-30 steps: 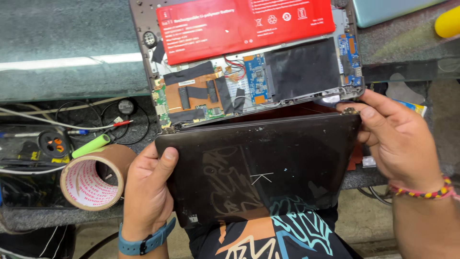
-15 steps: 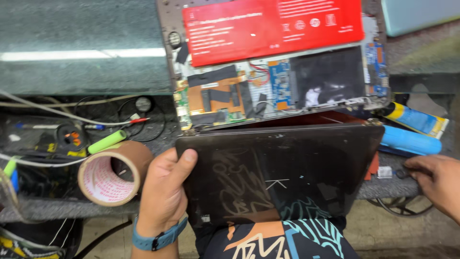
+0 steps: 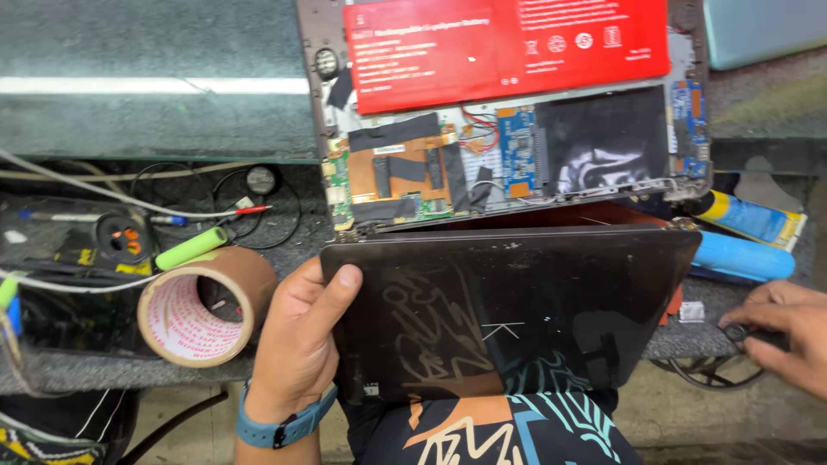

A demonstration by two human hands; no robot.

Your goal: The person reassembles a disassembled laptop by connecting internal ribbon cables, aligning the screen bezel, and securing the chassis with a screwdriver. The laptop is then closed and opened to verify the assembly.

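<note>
Gripping the dark laptop screen panel [image 3: 508, 310] by its left edge, the left hand [image 3: 297, 344] has its thumb laid across the glossy front and its fingers hidden behind; a blue wristband [image 3: 280, 422] sits on that wrist. Panel tilts up toward the camera, top edge just beside the opened laptop base [image 3: 508, 112], bottom edge over the person's patterned shirt [image 3: 500, 430]. Base lies flat on the bench with its cover off, showing a red battery [image 3: 508, 47], a circuit board [image 3: 405, 172] with black tape strips, and a small blue board [image 3: 517, 146].

Right hand [image 3: 780, 331] is well apart from the panel, at the bench's right edge, fingertips pinched narrow on a small dark round part [image 3: 736, 331]; can't tell what the part is.

Left of the holding hand, a roll of brown tape [image 3: 202, 306] stands on its side, a green cylindrical cell [image 3: 191, 248] just behind it. Cables and a red-tipped probe [image 3: 250, 209] lie farther left. Right of the panel sit a blue tube [image 3: 745, 256] and a blue-and-yellow tube [image 3: 754, 220].
</note>
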